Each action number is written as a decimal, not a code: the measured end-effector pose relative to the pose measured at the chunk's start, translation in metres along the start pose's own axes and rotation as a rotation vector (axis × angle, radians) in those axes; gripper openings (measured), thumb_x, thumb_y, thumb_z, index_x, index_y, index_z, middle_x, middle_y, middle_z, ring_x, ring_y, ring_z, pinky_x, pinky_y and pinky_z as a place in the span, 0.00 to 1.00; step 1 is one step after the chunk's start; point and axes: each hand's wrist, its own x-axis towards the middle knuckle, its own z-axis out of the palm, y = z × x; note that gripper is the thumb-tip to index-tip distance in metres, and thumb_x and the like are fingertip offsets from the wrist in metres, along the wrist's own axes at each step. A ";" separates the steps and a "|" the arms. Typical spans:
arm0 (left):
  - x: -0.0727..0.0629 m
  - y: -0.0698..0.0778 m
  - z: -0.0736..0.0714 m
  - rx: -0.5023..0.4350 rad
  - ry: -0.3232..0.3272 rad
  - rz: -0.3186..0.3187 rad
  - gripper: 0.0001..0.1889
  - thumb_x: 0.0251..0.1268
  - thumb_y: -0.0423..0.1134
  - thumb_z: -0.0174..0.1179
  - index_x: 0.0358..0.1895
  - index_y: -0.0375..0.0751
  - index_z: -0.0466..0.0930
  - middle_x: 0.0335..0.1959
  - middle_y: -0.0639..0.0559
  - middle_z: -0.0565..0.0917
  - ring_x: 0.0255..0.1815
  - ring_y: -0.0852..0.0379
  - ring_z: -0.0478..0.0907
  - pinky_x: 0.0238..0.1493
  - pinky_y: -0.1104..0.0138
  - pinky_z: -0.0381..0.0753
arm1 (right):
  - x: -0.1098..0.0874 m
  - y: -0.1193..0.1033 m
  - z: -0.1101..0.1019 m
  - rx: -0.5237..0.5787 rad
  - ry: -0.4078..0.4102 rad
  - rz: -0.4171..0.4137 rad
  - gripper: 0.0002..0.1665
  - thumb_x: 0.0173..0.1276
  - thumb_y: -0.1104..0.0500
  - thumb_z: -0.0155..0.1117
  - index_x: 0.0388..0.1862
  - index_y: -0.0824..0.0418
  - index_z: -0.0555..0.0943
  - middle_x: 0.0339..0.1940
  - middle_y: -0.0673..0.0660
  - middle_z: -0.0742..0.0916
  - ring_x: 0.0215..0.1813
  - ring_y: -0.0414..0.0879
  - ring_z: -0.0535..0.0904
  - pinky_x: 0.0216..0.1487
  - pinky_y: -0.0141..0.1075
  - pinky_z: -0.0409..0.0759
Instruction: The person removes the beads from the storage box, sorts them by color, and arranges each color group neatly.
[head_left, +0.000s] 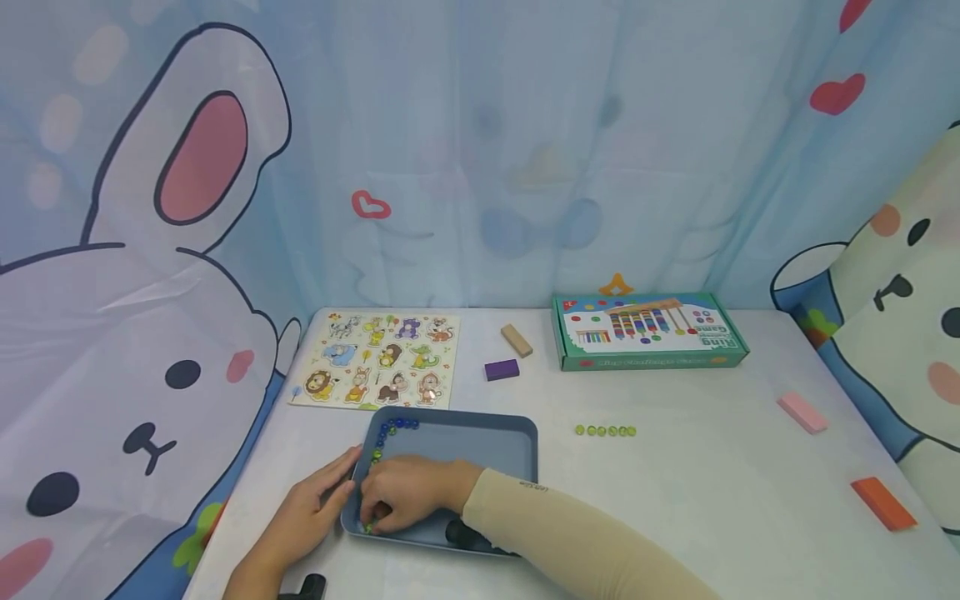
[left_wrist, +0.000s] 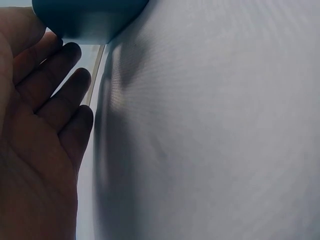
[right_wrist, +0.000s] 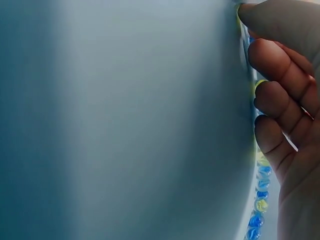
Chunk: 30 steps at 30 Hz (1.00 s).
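Note:
A grey-blue tray (head_left: pixel 480 446) lies on the white table, with blue and yellow-green marbles (head_left: pixel 382 433) lined along its upper left corner and left wall. My right hand (head_left: pixel 408 493) reaches into the tray and pinches a yellow-green marble (head_left: pixel 368 528) at the near left corner. In the right wrist view, thumb and forefinger meet at the top, and a row of marbles (right_wrist: pixel 262 192) runs behind the curled fingers. Beside the tray's left wall, my left hand (head_left: pixel 306 510) rests with its fingers extended, touching the tray (left_wrist: pixel 90 20) in the left wrist view.
Right of the tray is a row of several yellow-green marbles (head_left: pixel 606 431). Behind stand an animal puzzle board (head_left: pixel 382 358), a purple block (head_left: pixel 502 370), a wooden block (head_left: pixel 517 340) and a green toy box (head_left: pixel 651 331). Pink (head_left: pixel 802 412) and orange (head_left: pixel 883 503) blocks lie far right.

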 end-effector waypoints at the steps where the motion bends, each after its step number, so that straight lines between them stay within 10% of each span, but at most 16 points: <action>1: 0.000 0.001 0.000 -0.003 -0.003 -0.004 0.26 0.82 0.47 0.56 0.78 0.48 0.70 0.78 0.50 0.74 0.77 0.45 0.71 0.71 0.90 0.52 | -0.001 0.000 0.000 0.008 0.001 -0.001 0.06 0.70 0.50 0.74 0.44 0.46 0.92 0.33 0.37 0.84 0.36 0.26 0.72 0.38 0.14 0.68; 30: 0.000 -0.002 -0.001 0.018 -0.034 -0.025 0.26 0.83 0.48 0.55 0.79 0.49 0.69 0.78 0.49 0.72 0.77 0.45 0.71 0.71 0.89 0.50 | -0.127 0.032 -0.068 0.057 0.474 0.315 0.04 0.68 0.51 0.75 0.40 0.47 0.91 0.31 0.41 0.83 0.39 0.36 0.76 0.41 0.26 0.77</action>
